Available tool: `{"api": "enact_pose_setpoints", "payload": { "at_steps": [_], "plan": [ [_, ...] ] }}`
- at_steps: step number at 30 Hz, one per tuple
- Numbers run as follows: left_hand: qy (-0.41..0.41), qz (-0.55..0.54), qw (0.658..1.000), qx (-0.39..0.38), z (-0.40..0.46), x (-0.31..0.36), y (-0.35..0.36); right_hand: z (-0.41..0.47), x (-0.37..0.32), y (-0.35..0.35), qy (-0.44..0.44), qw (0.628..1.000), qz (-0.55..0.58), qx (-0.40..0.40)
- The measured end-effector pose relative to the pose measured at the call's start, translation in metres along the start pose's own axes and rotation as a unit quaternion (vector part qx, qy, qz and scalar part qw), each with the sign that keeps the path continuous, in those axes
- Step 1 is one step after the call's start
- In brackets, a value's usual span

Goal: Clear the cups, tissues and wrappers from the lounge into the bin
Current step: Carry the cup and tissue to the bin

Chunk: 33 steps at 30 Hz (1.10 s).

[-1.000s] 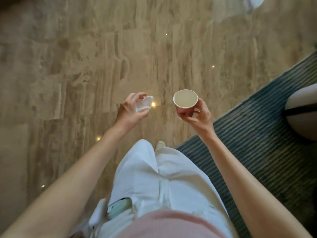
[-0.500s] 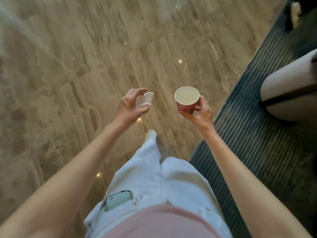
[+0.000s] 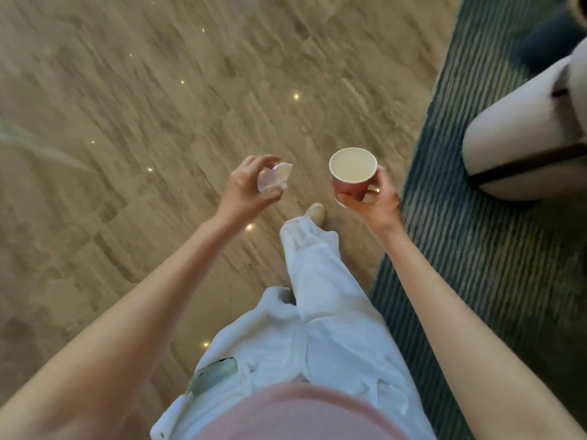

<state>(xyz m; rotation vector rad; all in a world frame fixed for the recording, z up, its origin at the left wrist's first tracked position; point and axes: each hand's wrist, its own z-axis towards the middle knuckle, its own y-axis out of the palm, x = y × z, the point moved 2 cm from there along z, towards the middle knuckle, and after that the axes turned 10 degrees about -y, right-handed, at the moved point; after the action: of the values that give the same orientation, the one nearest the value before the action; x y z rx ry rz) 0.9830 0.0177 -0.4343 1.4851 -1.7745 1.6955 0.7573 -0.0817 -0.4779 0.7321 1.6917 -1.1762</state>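
I see left hand (image 3: 243, 185) closed around crumpled white tissue (image 3: 274, 180), held out over tan stone floor (image 3: 133, 100). Right hand (image 3: 373, 196) grips red paper cup (image 3: 352, 175) from below, upright, rim facing up (inside looks pale, contents unclear). Striped dark rug (image 3: 482, 255) to right, pale seat (image 3: 521, 144) on it.

Left hand (image 3: 243, 188): forward of the body, tissue (image 3: 274, 181) in its fingers.
Right hand (image 3: 373, 195): right of the left hand, cup (image 3: 352, 174) upright in it.
Rug (image 3: 476, 249): right of both hands.
Seat (image 3: 521, 144): on the rug, far right.
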Motion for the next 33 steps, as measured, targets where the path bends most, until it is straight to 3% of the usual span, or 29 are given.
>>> {"api": "enact_pose_setpoints", "payload": {
  "at_steps": [26,33],
  "plan": [
    [0.161,0.074,0.975,-0.135,0.554,0.273,0.057,0.487,-0.035,-0.145,0.061,0.97,0.009,0.234],
    [0.195,0.112,0.952,-0.206,0.665,0.344,0.114,0.569,-0.025,-0.198,0.107,0.947,0.023,0.302]
  ]
}}
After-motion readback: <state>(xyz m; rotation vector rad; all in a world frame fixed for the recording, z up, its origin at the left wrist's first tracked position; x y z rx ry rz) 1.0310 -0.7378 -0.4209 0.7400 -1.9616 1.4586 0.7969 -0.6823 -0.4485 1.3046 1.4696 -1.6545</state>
